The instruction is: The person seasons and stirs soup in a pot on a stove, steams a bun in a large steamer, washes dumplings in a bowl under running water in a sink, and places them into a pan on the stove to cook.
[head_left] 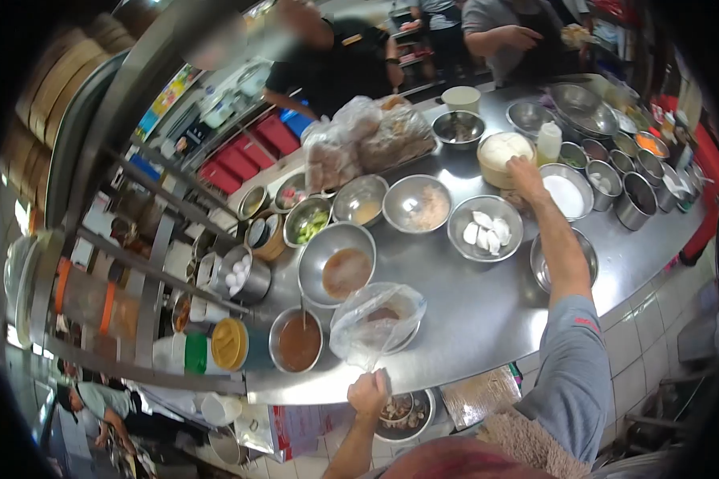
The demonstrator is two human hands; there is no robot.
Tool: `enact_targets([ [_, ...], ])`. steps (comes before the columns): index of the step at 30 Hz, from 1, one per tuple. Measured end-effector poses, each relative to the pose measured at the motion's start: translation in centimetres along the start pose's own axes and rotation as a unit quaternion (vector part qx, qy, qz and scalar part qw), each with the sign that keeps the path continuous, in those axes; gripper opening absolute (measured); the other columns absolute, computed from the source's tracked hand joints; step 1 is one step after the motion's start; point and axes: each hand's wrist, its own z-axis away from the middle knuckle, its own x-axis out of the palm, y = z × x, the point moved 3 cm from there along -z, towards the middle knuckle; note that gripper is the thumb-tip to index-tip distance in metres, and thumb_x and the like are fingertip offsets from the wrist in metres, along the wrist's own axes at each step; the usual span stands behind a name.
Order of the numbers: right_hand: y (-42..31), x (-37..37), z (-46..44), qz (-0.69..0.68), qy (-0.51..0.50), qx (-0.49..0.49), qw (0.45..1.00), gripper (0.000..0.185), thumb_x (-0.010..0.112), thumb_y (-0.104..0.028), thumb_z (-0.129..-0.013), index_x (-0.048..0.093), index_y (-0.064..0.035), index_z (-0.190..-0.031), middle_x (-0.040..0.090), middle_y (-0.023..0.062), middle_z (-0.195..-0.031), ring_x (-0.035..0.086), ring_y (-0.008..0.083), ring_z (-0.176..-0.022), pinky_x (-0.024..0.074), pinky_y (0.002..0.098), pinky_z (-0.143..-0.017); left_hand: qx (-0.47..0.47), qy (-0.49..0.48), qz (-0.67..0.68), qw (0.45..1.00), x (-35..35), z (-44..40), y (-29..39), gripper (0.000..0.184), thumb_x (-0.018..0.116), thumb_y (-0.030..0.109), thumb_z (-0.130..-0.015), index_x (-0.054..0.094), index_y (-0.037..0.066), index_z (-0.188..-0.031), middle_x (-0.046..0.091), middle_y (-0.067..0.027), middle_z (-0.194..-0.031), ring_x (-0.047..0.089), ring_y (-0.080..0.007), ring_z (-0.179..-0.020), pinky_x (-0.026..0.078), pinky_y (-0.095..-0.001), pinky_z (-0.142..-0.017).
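Observation:
My right hand (526, 177) reaches across the steel table to the bamboo steamer (499, 172), its fingers at the near edge of the white dough-like food (507, 148) inside. What those fingers hold, if anything, is hidden. At the table's front edge my left hand (368, 393) is closed at the gathered lower end of a clear plastic bag (375, 319). The bag lies over a steel bowl with brown contents. Between the steamer and the bag stands a bowl of white pieces (485, 231). Under my right forearm is another steel bowl (542, 259).
Bowls of brown liquid (297, 342) and sauce (347, 267) stand left. A white-filled bowl (566, 191), squeeze bottle (548, 142) and several metal containers (637, 199) are right. Bagged food (367, 140) lies at the back. Co-workers stand beyond the table.

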Motion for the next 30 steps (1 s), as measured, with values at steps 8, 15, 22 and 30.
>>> enact_targets([
  [8, -2.2, -6.0, -1.3, -0.028, 0.086, -0.039, 0.995, 0.023, 0.057, 0.001, -0.064, 0.048, -0.0036, -0.085, 0.050, 0.0106, -0.092, 0.048, 0.0288, -0.092, 0.0446, 0.0391, -0.075, 0.025, 0.037, 0.034, 0.998, -0.7, -0.8, 0.9, 0.025, 0.061, 0.023, -0.076, 0.050, 0.010, -0.059, 0.052, -0.0060, -0.055, 0.052, -0.0260, -0.048, 0.038, -0.0385, -0.049],
  [15, -8.4, -16.1, 0.5, -0.082, 0.114, -0.133, 0.981, 0.022, 0.063, -0.007, -0.061, 0.047, -0.0035, -0.076, 0.049, 0.0102, -0.080, 0.049, 0.0299, -0.083, 0.0420, 0.0399, -0.071, 0.029, 0.052, 0.040, 0.997, -0.5, -0.5, 0.4, 0.025, 0.060, 0.022, -0.077, 0.049, 0.010, -0.059, 0.054, -0.0067, -0.057, 0.053, -0.0269, -0.050, 0.039, -0.0384, -0.050],
  [22, -21.6, -29.5, 7.1, -0.161, 0.060, -0.269, 0.948, 0.029, 0.069, -0.008, -0.061, 0.048, -0.0033, -0.079, 0.050, 0.0100, -0.083, 0.049, 0.0286, -0.083, 0.0427, 0.0383, -0.070, -0.050, -0.131, 0.248, 0.959, -1.5, -0.4, -1.9, 0.030, 0.053, 0.033, -0.082, 0.056, 0.004, -0.073, 0.058, -0.0147, -0.068, 0.056, -0.0331, -0.064, 0.042, -0.0417, -0.058],
  [30, -41.2, -40.3, 20.0, -0.291, 0.044, -0.462, 0.837, 0.027, 0.068, -0.003, -0.058, 0.049, -0.0039, -0.076, 0.050, 0.0077, -0.074, 0.050, 0.0282, -0.073, 0.0424, 0.0382, -0.064, -0.077, -0.201, 0.346, 0.913, -11.5, 10.6, -10.5, 0.027, 0.061, 0.028, -0.077, 0.059, 0.002, -0.080, 0.060, -0.0124, -0.068, 0.057, -0.0238, -0.063, 0.045, -0.0347, -0.060],
])
